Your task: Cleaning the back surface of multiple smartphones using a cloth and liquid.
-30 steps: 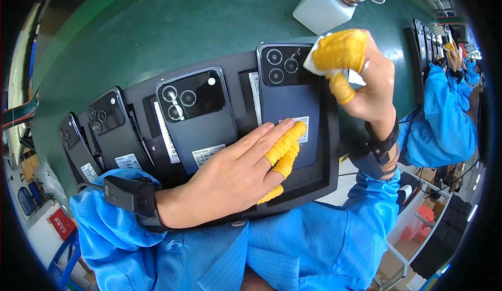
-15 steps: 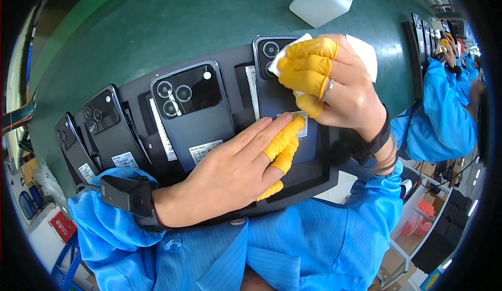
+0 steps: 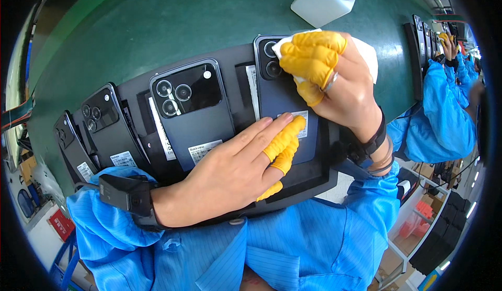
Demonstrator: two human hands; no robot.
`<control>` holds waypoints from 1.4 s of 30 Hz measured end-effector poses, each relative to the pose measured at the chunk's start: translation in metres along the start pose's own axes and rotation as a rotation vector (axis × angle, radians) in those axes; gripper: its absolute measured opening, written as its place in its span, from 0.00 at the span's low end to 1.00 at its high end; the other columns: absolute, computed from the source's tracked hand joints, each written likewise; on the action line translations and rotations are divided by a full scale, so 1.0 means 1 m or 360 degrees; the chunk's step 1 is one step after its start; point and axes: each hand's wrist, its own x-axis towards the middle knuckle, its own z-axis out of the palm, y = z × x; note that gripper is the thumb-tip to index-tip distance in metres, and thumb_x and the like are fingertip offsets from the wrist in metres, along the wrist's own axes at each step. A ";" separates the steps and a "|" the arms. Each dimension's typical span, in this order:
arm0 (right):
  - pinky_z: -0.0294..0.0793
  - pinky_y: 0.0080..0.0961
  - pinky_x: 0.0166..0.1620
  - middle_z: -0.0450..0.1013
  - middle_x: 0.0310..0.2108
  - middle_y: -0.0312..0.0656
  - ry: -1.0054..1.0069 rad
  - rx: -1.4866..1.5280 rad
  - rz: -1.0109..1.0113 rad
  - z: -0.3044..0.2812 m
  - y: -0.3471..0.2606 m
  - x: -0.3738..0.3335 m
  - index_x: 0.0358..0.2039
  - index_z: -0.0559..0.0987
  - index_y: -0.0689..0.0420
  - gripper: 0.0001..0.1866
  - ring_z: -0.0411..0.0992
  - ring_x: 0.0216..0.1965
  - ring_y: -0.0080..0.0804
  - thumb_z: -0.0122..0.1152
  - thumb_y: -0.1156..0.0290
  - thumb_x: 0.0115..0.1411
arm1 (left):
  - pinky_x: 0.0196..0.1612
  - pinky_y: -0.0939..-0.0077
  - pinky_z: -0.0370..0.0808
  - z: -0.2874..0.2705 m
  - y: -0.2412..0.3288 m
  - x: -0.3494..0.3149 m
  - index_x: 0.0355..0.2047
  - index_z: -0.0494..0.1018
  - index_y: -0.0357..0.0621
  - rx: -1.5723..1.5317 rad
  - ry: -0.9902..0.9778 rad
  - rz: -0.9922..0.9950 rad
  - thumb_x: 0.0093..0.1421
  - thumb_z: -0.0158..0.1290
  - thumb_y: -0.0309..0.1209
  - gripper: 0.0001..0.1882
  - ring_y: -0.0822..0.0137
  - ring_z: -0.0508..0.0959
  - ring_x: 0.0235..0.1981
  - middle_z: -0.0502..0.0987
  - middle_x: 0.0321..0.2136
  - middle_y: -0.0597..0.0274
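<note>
A dark blue smartphone (image 3: pixel 269 94) lies back side up at the right end of a black tray (image 3: pixel 308 192), its camera lenses at the far end. My left hand (image 3: pixel 235 165) rests flat on its lower part, fingers stretched out beside a white label. My right hand (image 3: pixel 342 84), with yellow finger cots, pinches a folded white wipe (image 3: pixel 283 44) against the camera area. Hand and wipe hide part of the lenses. Left of it, another smartphone (image 3: pixel 196 129) lies back up in the tray, its lower edge behind my left hand.
Two more smartphones, one (image 3: pixel 112 131) nearer and one (image 3: pixel 71 147) farther left, lie in the tray. Beyond stands a white bottle (image 3: pixel 322 2) with a metal top on the green table (image 3: pixel 209 13). A white sheet (image 3: pixel 367 55) lies behind my right hand. A co-worker's blue sleeve (image 3: pixel 431 110) is at right.
My right hand has shifted slightly right with the wipe, uncovering more of the lower lens and the label. My left hand stays in place on the smartphone.
</note>
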 end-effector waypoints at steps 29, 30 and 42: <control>0.73 0.31 0.46 0.78 0.37 0.40 -0.0079 0.0228 0.0224 0.000 0.011 0.015 0.33 0.80 0.56 0.13 0.75 0.40 0.39 0.63 0.81 0.44 | 0.61 0.63 0.64 0.001 -0.001 -0.001 0.38 0.74 0.32 0.0016 0.0079 0.0018 0.44 0.53 0.35 0.22 0.50 0.65 0.60 0.67 0.53 0.35; 0.73 0.30 0.45 0.78 0.35 0.40 -0.0041 0.0219 0.0275 -0.004 0.015 0.011 0.33 0.80 0.56 0.12 0.75 0.39 0.39 0.63 0.81 0.45 | 0.61 0.63 0.65 0.001 -0.001 -0.001 0.37 0.74 0.32 0.0008 0.0083 0.0017 0.43 0.53 0.35 0.22 0.50 0.66 0.59 0.67 0.53 0.34; 0.73 0.32 0.44 0.77 0.32 0.40 0.0040 0.0220 0.0018 0.014 0.001 0.012 0.33 0.80 0.57 0.13 0.75 0.37 0.39 0.65 0.78 0.43 | 0.62 0.61 0.64 0.004 0.001 0.000 0.40 0.73 0.33 -0.0022 0.0145 -0.0002 0.41 0.60 0.38 0.27 0.48 0.66 0.58 0.67 0.53 0.37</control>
